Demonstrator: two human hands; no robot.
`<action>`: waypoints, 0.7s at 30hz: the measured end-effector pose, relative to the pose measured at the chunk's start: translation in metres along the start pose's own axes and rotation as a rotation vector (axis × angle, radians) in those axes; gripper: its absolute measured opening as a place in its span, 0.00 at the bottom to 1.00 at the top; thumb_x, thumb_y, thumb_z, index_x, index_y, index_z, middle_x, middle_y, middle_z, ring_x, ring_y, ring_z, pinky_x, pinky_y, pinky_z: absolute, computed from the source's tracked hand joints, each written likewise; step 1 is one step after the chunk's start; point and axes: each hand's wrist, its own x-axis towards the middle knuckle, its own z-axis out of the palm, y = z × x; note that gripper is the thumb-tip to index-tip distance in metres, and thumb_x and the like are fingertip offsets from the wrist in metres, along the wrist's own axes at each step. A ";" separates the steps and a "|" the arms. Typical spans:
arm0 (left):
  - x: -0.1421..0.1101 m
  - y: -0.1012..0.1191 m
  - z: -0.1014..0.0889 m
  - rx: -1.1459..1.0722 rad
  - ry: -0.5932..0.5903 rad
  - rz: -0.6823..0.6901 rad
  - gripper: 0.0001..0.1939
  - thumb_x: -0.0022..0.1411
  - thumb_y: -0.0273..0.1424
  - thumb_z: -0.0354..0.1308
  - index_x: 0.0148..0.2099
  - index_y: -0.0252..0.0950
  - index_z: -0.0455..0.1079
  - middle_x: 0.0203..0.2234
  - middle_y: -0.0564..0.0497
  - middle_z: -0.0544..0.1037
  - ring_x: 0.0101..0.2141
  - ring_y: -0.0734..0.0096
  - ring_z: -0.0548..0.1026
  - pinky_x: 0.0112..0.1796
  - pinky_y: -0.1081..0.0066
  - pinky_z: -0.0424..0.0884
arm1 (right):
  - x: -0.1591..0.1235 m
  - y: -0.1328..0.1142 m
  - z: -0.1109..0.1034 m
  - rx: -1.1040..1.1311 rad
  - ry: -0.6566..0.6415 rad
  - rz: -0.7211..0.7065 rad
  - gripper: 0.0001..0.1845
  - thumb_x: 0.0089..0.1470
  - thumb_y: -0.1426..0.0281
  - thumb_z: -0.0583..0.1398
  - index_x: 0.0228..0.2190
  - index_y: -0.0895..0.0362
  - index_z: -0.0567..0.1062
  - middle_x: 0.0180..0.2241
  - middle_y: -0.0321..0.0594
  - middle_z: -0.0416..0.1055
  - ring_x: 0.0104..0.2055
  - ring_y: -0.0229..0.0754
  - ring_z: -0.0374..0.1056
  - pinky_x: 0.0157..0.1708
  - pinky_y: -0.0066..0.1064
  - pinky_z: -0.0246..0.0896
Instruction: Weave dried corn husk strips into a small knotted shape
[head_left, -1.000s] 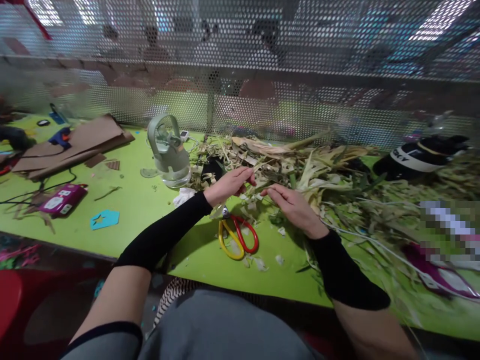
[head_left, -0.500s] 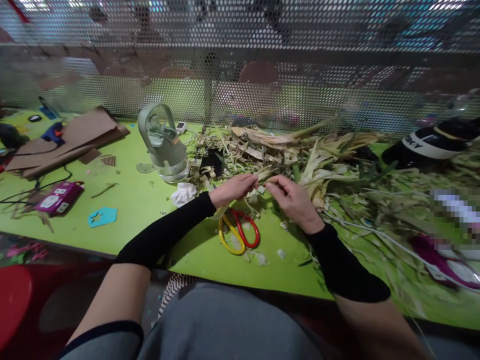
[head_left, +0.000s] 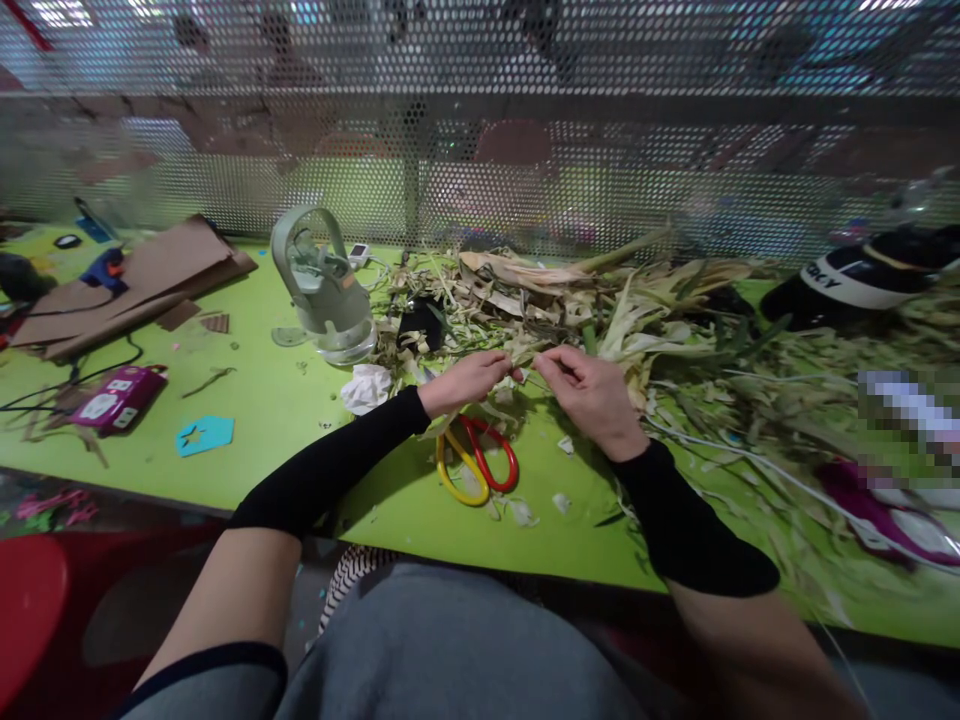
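Craft workshop, scissors (head_left: 481, 470), cardboard (head_left: 142, 282), dried leaves (head_left: 536, 274)

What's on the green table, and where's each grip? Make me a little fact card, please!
Table: green, cluttered
Left grip: curled, near leaf scraps; can't tell what it holds
Right grip: curled, facing the left; contents too small to tell
Leaf heap: dry, mostly beyond both
Scissors: yellow and red handles, lying down
Bottle: pale green, upright, left of the heap
Blue cutout: star-shaped hole

The left hand (head_left: 474, 380) had drawn back toward the scissors (head_left: 482, 476), whose pivot no longer showed, and the right hand's (head_left: 596, 405) fingers (head_left: 561, 357) had bent further.
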 end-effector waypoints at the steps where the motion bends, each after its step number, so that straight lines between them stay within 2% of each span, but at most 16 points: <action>1: 0.000 -0.001 0.000 0.022 -0.005 0.021 0.14 0.77 0.28 0.47 0.39 0.35 0.71 0.23 0.58 0.60 0.25 0.74 0.60 0.28 0.74 0.59 | 0.000 0.000 0.000 -0.011 0.000 -0.004 0.18 0.64 0.54 0.59 0.29 0.53 0.77 0.21 0.35 0.68 0.22 0.39 0.57 0.26 0.34 0.50; 5: 0.005 -0.009 0.001 0.181 0.024 0.154 0.14 0.76 0.32 0.51 0.36 0.36 0.71 0.29 0.54 0.71 0.31 0.72 0.67 0.36 0.74 0.62 | 0.001 0.001 0.001 -0.032 -0.009 -0.018 0.17 0.64 0.56 0.59 0.29 0.53 0.77 0.22 0.38 0.72 0.24 0.41 0.63 0.27 0.34 0.53; 7: 0.009 -0.014 0.002 0.242 0.039 0.202 0.14 0.76 0.30 0.50 0.35 0.37 0.69 0.31 0.53 0.74 0.34 0.70 0.70 0.40 0.73 0.63 | 0.001 0.001 0.001 -0.039 -0.024 -0.021 0.17 0.64 0.56 0.59 0.29 0.53 0.77 0.22 0.39 0.73 0.25 0.42 0.65 0.27 0.35 0.53; 10: 0.013 -0.021 0.003 0.338 0.057 0.235 0.14 0.75 0.27 0.49 0.33 0.38 0.65 0.30 0.53 0.72 0.33 0.69 0.69 0.41 0.72 0.63 | -0.001 -0.001 0.001 -0.065 -0.043 -0.046 0.17 0.64 0.57 0.58 0.29 0.53 0.77 0.23 0.40 0.74 0.25 0.44 0.66 0.28 0.35 0.53; 13: 0.014 -0.022 0.002 0.436 0.013 0.245 0.15 0.72 0.25 0.51 0.29 0.39 0.60 0.25 0.55 0.66 0.29 0.70 0.62 0.37 0.71 0.59 | -0.002 -0.002 -0.002 -0.101 -0.045 -0.094 0.16 0.64 0.57 0.58 0.30 0.53 0.78 0.25 0.41 0.75 0.25 0.44 0.66 0.29 0.36 0.53; 16: 0.009 -0.015 -0.002 0.452 -0.116 0.268 0.16 0.69 0.25 0.55 0.27 0.39 0.60 0.23 0.56 0.64 0.27 0.72 0.60 0.35 0.71 0.57 | 0.000 0.001 -0.009 -0.082 -0.052 -0.082 0.16 0.63 0.56 0.60 0.31 0.52 0.79 0.24 0.39 0.73 0.23 0.41 0.61 0.27 0.35 0.52; 18: 0.003 -0.007 -0.005 0.379 -0.366 0.294 0.14 0.72 0.26 0.53 0.30 0.38 0.65 0.25 0.55 0.69 0.27 0.73 0.63 0.35 0.73 0.59 | 0.004 0.005 -0.015 0.020 -0.110 -0.009 0.17 0.61 0.52 0.62 0.30 0.52 0.79 0.21 0.35 0.69 0.22 0.39 0.57 0.26 0.34 0.50; 19: 0.000 -0.003 -0.006 0.318 -0.421 0.321 0.14 0.73 0.27 0.52 0.31 0.38 0.67 0.26 0.54 0.70 0.28 0.73 0.64 0.35 0.73 0.60 | 0.007 0.008 -0.017 0.100 -0.156 0.034 0.19 0.60 0.50 0.63 0.30 0.52 0.79 0.21 0.35 0.69 0.22 0.39 0.58 0.26 0.33 0.52; 21: -0.006 0.004 -0.007 0.191 -0.400 0.361 0.12 0.75 0.30 0.50 0.36 0.38 0.69 0.26 0.55 0.67 0.28 0.73 0.62 0.34 0.73 0.59 | 0.010 0.012 -0.017 0.240 -0.229 0.086 0.22 0.57 0.46 0.64 0.29 0.52 0.78 0.25 0.37 0.73 0.26 0.41 0.63 0.29 0.34 0.58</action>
